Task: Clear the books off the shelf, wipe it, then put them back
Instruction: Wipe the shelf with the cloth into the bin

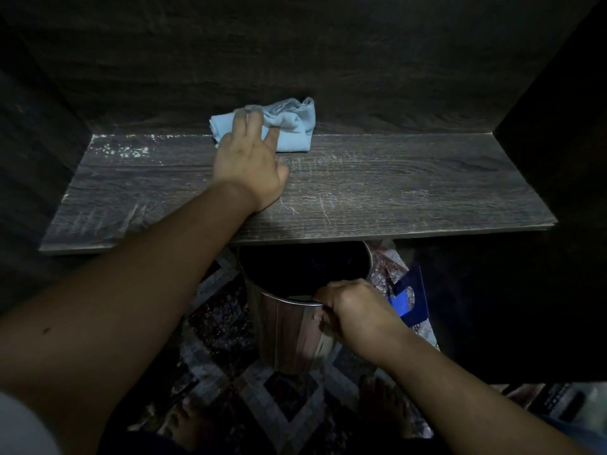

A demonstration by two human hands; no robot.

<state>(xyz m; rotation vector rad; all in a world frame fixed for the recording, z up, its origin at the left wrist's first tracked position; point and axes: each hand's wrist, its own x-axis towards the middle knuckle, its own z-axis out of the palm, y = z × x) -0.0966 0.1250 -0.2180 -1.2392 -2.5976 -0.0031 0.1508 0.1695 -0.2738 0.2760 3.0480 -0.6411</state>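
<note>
The shelf (394,192) is a flat board of dark, grey-brown wood grain, set in an alcove with a back wall (328,60) of the same finish. No books are in view on it, so clearing looks done and wiping is the step in hand.

The left hand (249,162) reaches to the far edge of the board, fingers laid fairly straight over a soft, pale blue cloth (295,126) and pressing it down where the board meets the back wall. The cloth is bunched and creased, its right end ruffled up against the wall. Nothing is curled in this hand; it bears flat on the fabric, probably to drag grit out of the seam.

Pale, chalky dust (124,149) speckles the far left corner, and fine light scratches cross the middle and right of the board, so the left part seems not yet wiped.

The right hand (354,310) has its fingers closed tight round the rim of a round metal bin (289,333) with shiny, lightly ribbed sides and a dark inside. The bin sits just below the near edge of the shelf, tilted a little, most likely to catch whatever gets swept off.

Below lies a patterned rug (230,307) of diamonds, and a blue plastic thing (407,300) stands just right of the bin; what it is I cannot tell.
</note>
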